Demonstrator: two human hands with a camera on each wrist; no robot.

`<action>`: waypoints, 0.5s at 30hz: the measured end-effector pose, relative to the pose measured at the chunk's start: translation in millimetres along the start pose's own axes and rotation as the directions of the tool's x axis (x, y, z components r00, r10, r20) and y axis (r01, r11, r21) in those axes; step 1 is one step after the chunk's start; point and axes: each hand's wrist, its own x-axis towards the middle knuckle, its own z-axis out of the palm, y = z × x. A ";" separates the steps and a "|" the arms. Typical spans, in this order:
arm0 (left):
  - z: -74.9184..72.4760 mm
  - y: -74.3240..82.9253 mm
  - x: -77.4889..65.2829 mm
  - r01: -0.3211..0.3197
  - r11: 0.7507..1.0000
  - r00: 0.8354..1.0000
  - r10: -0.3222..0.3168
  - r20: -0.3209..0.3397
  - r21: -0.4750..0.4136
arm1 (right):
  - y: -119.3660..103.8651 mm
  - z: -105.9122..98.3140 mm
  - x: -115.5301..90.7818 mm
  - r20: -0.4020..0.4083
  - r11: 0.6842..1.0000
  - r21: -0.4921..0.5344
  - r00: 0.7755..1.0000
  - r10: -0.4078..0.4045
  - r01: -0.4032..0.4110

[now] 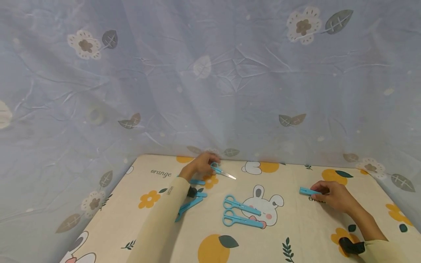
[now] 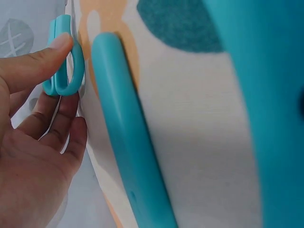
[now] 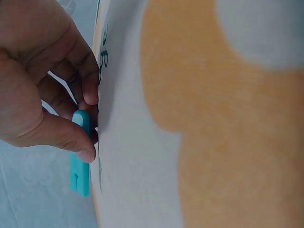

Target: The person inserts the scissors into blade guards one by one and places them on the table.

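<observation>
My left hand (image 1: 205,163) pinches a pair of scissors (image 1: 215,168) by its light-blue handles near the table's far edge. The bare metal blades point right and slightly toward me. In the left wrist view, thumb and fingers grip the scissors (image 2: 61,71) at the finger loops. Over on the right, my right hand (image 1: 332,196) holds a light-blue scissors cover (image 1: 307,191) just above the tablecloth. The right wrist view has the cover (image 3: 80,175) between thumb and fingers, its slotted end sticking out. Two covered scissors (image 1: 241,205) lie side by side in the middle.
Beside and partly under my left forearm lie more light-blue pieces (image 1: 190,207), one a slim cover (image 1: 197,182). The patterned tablecloth (image 1: 184,241) reaches back to a hanging grey-blue curtain (image 1: 210,91).
</observation>
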 end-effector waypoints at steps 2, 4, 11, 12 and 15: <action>0.5 -0.8 -0.7 0.000 1.000 1.000 0.000 0.003 -0.005 | -0.7 0.8 0.3 -0.001 1.000 -0.003 1.000 0.009 -0.009; 1.3 -1.4 -2.0 0.010 1.000 1.000 -0.010 0.007 -0.010 | -1.3 1.8 -0.3 0.000 1.000 0.008 1.000 0.016 -0.016; 1.8 -3.1 -6.5 0.007 1.000 1.000 -0.007 -0.003 -0.028 | -1.5 0.9 -6.0 0.052 0.973 0.219 0.997 0.055 -0.065; 1.6 -3.2 -6.6 0.001 1.000 1.000 -0.001 -0.004 -0.031 | -1.1 0.1 -6.7 0.069 0.962 0.260 0.995 0.070 -0.086; 0.7 -3.0 -6.8 -0.013 0.999 1.000 0.013 -0.006 -0.039 | 0.7 -2.7 -7.5 0.137 0.912 0.376 0.983 0.121 -0.165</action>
